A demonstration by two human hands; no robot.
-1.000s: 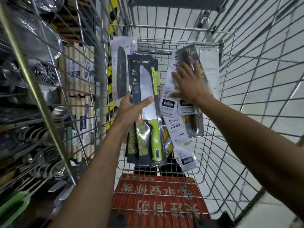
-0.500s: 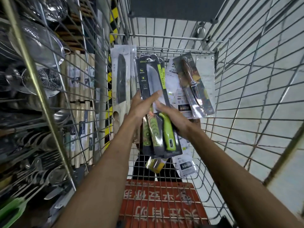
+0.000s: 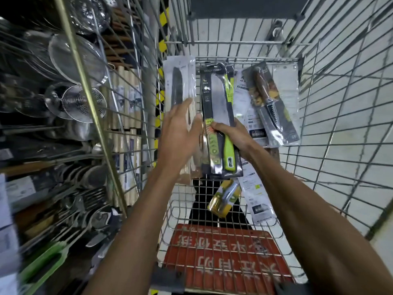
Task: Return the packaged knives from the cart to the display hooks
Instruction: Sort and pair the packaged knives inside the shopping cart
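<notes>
Up over the cart floor: the green knife pack (image 3: 217,116) is held in the air inside the cart (image 3: 234,41). It is not lying down with the other packs.
Which way it points: its long side runs away from the person. The end with the hang hole is far and the green handle end is near. It looks like more than one pack stacked together.
Right hand (image 3: 231,139): it is wrapped around the pack near the knife handle, with the thumb on the front. This hand carries the pack.
Left hand (image 3: 180,135): its fingers are straight and loose and it holds nothing. It sits just beside the pack's left edge. I cannot tell if it touches.
Shelf (image 3: 63,128): it is on the left, past the cart's wire side, and is full of shiny strainers and spoons. No knife hooks show.
Next move, my guess: the pack must go up and left over the wire side, hole end first. The left hand is on that side.
Other packs: a black knife pack (image 3: 177,86) leans on the far wall behind the left hand. A brown knife pack (image 3: 274,107) lies to the right, apart from both hands. A small yellow pack (image 3: 225,196) lies below.
</notes>
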